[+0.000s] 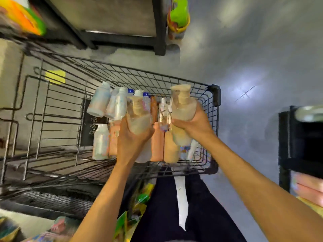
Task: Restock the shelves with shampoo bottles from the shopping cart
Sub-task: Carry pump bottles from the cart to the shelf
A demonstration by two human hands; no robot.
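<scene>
Beige bottles point(183, 109) clasped in left hand point(132, 138), right hand point(193, 125).

Shopping cart point(157, 79): black wire grid; yellow patch point(55, 76) at the cart's far end; middle pump bottle point(139, 119), above the cart's centre: frosted clear, beige pump; corner pump bottle point(183, 109), by the cart's black-capped corner: same colours; inside the cart, white bottles point(99, 102) with pastel mottling, blue caps point(146, 94), peach-orange bottles point(157, 144); floor point(244, 49) beyond the cart: mottled grey; shelf frame point(122, 41) beyond the cart: black.
</scene>
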